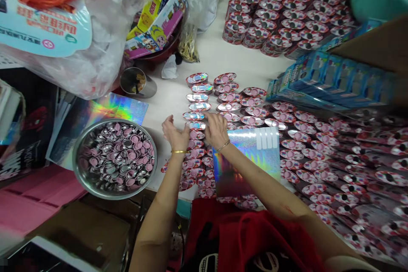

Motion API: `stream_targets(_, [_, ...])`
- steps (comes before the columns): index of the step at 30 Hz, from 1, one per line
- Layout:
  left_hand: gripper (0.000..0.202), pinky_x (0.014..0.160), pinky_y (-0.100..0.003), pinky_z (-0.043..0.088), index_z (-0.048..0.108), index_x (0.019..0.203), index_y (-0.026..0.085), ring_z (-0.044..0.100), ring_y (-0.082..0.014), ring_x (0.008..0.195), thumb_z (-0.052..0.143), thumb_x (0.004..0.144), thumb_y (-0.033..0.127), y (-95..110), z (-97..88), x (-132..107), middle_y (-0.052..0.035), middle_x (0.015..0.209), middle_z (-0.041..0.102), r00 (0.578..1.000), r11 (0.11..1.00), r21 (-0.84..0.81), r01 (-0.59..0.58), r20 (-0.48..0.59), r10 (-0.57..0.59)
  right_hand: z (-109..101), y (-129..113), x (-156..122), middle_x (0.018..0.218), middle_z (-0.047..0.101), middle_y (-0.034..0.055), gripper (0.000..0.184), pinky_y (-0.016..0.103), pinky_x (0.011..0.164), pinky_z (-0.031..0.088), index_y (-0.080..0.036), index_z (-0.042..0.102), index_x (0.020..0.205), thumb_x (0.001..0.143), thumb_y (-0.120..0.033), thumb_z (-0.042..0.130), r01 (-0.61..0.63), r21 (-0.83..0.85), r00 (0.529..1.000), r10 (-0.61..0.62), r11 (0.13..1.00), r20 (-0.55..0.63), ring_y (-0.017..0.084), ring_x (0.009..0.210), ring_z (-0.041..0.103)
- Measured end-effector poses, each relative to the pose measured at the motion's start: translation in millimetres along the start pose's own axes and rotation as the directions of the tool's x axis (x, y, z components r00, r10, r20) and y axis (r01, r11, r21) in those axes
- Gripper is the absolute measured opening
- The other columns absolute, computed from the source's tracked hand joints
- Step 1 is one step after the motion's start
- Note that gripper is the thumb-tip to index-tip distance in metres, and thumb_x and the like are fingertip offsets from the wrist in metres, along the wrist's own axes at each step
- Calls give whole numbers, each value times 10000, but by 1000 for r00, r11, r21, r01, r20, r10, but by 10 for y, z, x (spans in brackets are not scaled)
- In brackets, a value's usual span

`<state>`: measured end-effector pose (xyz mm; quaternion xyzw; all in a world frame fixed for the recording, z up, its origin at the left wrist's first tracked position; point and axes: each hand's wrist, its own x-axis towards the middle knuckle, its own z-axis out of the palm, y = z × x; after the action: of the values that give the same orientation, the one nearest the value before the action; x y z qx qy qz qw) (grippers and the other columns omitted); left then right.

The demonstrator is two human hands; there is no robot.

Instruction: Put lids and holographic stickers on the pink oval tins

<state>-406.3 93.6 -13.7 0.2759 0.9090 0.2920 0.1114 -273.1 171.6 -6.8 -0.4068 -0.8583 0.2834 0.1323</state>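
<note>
My left hand (176,134) is beside the left end of a column of upright oval containers, its thumb and fingers apart and nothing seen in it. My right hand (217,131) rests at the right end of the same column, fingers spread and bent, with fingertips close to a container top (195,126). The containers have red and pink printed sides. Several in this column carry shiny bluish stickers (199,97), while neighbouring ones show pink round discs (225,78). Under my right wrist lies a silvery rainbow sticker sheet (248,157) with white oblong patches near its upper right corner.
At left, a steel bowl (78,174) holds many small pink-and-silver round pieces. Behind it stand a metal cup (149,87) and plastic bags (105,59). Blue boxes (318,76) and dense rows of oval containers (318,174) occupy the right; more containers (274,42) stand behind.
</note>
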Motion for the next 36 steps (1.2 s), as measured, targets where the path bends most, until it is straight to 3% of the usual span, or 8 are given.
stream_targets(3, [441, 993, -421, 335, 482, 1246, 183, 469, -271, 1161, 560, 845, 350, 230, 41, -121, -124, 1222, 532, 966, 971, -15, -239, 95, 239, -275, 200, -113, 1267, 542, 108, 415, 395, 1005, 318, -192, 452, 1328, 922, -250, 390, 49, 64, 994, -42, 997, -103, 245, 1185, 435])
stream_targets(8, [347, 966, -440, 327, 597, 1130, 220, 453, -304, 1189, 577, 848, 423, 744, 433, -595, -127, 1279, 542, 674, 767, -99, -634, 415, 611, -859, 785, -446, 1252, 531, 129, 368, 432, 1007, 321, -226, 512, 1266, 956, -353, 359, -141, -48, 970, 128, 989, -205, 263, 1196, 443])
stream_targets(13, [233, 910, -438, 331, 626, 950, 186, 483, -295, 1101, 519, 888, 384, 797, 584, -650, -140, 1145, 593, 671, 759, -35, -650, 442, 595, -1133, 1189, -685, 1212, 570, 119, 352, 458, 1026, 257, -213, 567, 1216, 947, -370, 403, -102, -190, 994, 96, 976, -43, 277, 1200, 415])
stream_targets(18, [302, 889, -410, 327, 619, 1097, 203, 497, -270, 1060, 509, 895, 399, 883, 454, -576, -117, 1109, 609, 608, 702, -106, -705, 418, 674, -1222, 1136, -683, 958, 649, 90, 313, 391, 877, 301, -208, 649, 955, 969, -356, 373, -70, -186, 989, 93, 980, 115, 239, 956, 494])
stream_targets(25, [214, 873, -422, 317, 671, 1030, 259, 503, -252, 1069, 517, 884, 233, 1247, 559, -865, -76, 1161, 640, 519, 612, -161, -775, 391, 760, -1340, 1119, -595, 905, 691, 59, 206, 338, 784, 311, -204, 650, 837, 926, -288, 483, -182, -62, 970, 189, 981, 150, 214, 891, 543])
stream_targets(30, [161, 904, -430, 326, 665, 955, 234, 495, -256, 1110, 521, 886, 256, 1193, 501, -1118, -83, 1199, 630, 530, 619, -202, -759, 363, 767, -1336, 1277, -615, 912, 707, 48, 207, 339, 798, 333, -218, 668, 836, 914, -299, 494, -233, -12, 960, 232, 972, 158, 211, 898, 571])
stream_targets(34, [136, 878, -384, 379, 618, 880, 213, 543, -214, 1011, 511, 893, 295, 1084, 278, -1326, -76, 1064, 650, 446, 590, -416, -692, 396, 803, -1326, 1415, -641, 920, 711, 58, 227, 349, 811, 325, -210, 674, 841, 917, -287, 474, -251, -53, 957, 256, 966, 133, 224, 937, 571])
stream_targets(36, [137, 878, -367, 398, 600, 916, 216, 556, -198, 974, 489, 904, 294, 1087, 228, -1336, -68, 995, 648, 517, 633, -474, -611, 366, 774, -1339, 1449, -653, 911, 712, 62, 226, 351, 810, 319, -206, 672, 833, 914, -282, 476, -246, -61, 958, 252, 967, 134, 227, 935, 569])
